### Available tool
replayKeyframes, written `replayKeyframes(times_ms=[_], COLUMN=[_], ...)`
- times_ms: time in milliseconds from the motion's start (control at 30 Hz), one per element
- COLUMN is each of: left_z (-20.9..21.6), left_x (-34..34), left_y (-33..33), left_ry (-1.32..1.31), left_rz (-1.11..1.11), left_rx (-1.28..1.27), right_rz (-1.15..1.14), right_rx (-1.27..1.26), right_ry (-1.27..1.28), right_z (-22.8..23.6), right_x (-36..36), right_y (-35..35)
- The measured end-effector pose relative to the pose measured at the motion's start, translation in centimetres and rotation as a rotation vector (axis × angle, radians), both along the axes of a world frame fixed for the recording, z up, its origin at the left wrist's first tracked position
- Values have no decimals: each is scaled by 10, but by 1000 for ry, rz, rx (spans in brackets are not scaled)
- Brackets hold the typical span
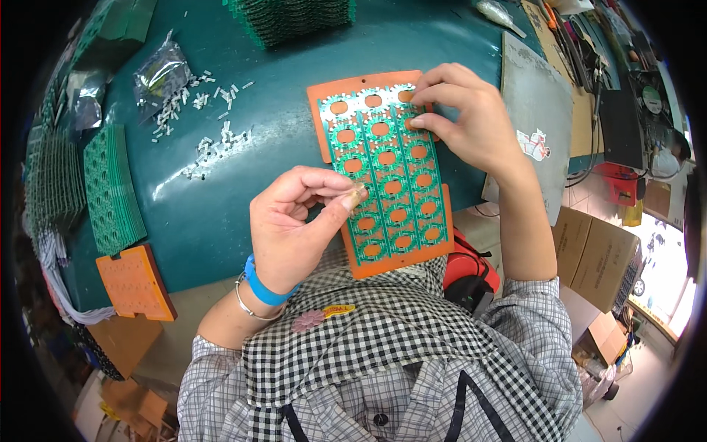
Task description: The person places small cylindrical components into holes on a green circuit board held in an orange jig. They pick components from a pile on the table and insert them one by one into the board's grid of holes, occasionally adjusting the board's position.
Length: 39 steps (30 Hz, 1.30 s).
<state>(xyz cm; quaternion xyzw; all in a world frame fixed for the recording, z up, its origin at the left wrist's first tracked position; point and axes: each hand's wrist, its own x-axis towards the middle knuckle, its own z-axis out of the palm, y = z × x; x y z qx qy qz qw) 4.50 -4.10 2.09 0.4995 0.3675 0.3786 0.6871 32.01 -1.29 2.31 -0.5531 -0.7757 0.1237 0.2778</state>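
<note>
A green circuit board panel [375, 156] with rows of round openings lies on an orange fixture plate [398, 267] in front of me. White small parts stand along the panel's far rows. My left hand [305, 214] is closed in a pinch above the panel's left side. Something pale yellowish shows at its fingertips, too small to make out. At the far right corner of the panel, my right hand [460, 110] touches it with thumb and fingertips apart, and nothing shows between them.
Loose small white parts [219, 147] are scattered on the green table [243, 221], beside a clear plastic bag [162, 70]. Stacked green panels [114, 191] and another orange plate [136, 281] stand left. More panels [291, 18] are stacked at the back; a grey metal sheet [534, 118] lies right.
</note>
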Motion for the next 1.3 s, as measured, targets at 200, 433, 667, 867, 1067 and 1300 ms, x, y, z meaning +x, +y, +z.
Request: replayKeyframes(times_ms=[200, 433, 667, 867, 1067, 1300], left_z=[3, 6, -2, 0, 0, 3], left_x=[1, 3, -14, -18, -15, -14], left_y=[-3, -4, 10, 11, 8, 6], left_ry=[109, 71, 181, 161, 114, 49], left_rz=[-16, -12, -69, -50, -15, 6], left_rx=[97, 121, 282, 189, 122, -9], right_rz=[144, -111, -69, -69, -3, -14], right_rx=[-287, -341, -200, -169, -88, -5], right_ry=[586, 728, 302, 307, 237, 148], right_z=[27, 19, -9, -12, -14, -13], right_x=[-56, -18, 6, 5, 4, -2], right_y=[-40, -34, -33, -32, -29, -31])
